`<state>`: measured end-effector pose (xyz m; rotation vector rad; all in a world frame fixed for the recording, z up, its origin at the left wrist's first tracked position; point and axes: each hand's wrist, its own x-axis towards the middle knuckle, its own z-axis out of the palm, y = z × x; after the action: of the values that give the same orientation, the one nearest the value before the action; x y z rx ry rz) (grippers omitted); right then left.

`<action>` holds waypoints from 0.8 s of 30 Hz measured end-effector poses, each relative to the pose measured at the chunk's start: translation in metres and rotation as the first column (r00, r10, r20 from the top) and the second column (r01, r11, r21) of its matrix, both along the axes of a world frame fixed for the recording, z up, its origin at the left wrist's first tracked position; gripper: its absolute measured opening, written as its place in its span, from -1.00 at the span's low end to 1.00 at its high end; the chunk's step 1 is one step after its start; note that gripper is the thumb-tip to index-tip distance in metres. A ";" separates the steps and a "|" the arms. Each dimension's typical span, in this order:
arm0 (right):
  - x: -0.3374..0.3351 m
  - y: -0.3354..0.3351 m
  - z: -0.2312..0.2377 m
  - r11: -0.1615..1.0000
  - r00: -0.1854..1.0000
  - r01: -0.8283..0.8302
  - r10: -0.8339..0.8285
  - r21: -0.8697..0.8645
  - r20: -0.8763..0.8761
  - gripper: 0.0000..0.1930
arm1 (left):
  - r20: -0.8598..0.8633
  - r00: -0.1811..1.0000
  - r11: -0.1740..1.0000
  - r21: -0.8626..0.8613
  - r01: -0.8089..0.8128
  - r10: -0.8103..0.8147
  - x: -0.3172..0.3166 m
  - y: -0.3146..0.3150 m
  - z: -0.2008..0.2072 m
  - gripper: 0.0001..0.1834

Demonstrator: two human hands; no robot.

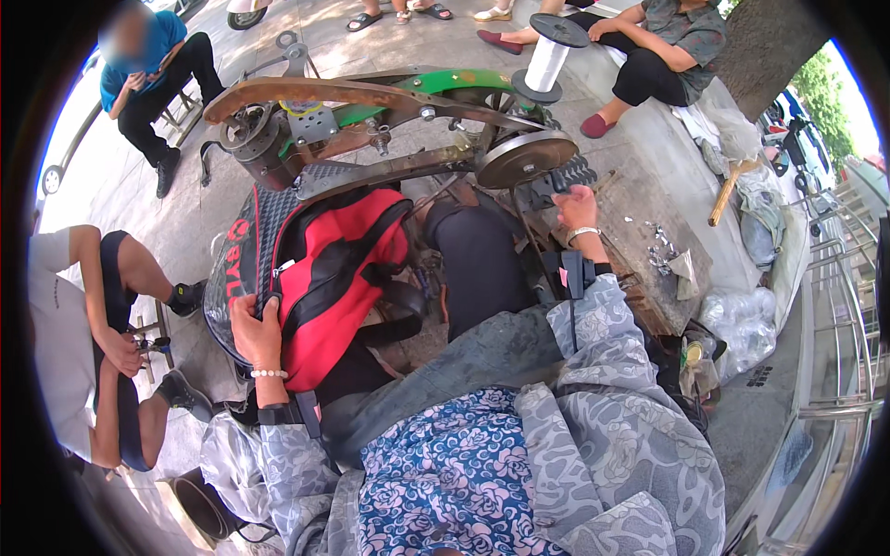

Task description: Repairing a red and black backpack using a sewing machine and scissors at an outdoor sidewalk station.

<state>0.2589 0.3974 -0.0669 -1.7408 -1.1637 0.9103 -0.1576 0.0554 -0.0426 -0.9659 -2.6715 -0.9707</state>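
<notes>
A red and black backpack [348, 269] lies across my lap, its top passing under the metal arm of a sewing machine [380, 167]. My left hand [255, 332] is closed on the backpack's black edge, thumb on top. My right hand [577, 209] is up beside the machine's round hand wheel [526, 157], fingers curled together. Whatever those fingers hold, if anything, I cannot make out. Above the wheel stands a spool of white thread [549, 60]. The stitching point under the arm is hard to see.
To my right a worn wooden board [654, 246] carries small metal bits. Beyond it are a wooden-handled tool [728, 193] and clear plastic bags [737, 324]. People sit at the left, the far left and the far right. A tree trunk [769, 46] rises behind.
</notes>
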 end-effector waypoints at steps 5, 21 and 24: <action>-0.019 0.020 0.026 0.938 0.906 -0.346 0.341 0.026 -0.249 -0.55 | 0.034 0.999 1.000 -0.008 0.000 0.000 0.001 0.002 0.002 -0.67; 0.001 0.046 0.025 0.907 0.841 -0.395 0.292 0.149 0.455 -0.70 | 0.020 1.000 1.000 0.024 0.014 -0.015 0.001 0.002 0.001 -0.69; -0.014 0.028 0.055 0.861 0.759 -0.454 0.239 0.228 0.606 -0.66 | 0.046 0.999 1.000 0.015 -0.011 0.010 0.003 -0.001 0.003 -0.69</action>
<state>0.2452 0.4250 -0.0116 -1.5333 -1.9705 0.3286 -0.1545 0.0542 -0.0392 -0.9373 -2.6991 -1.0221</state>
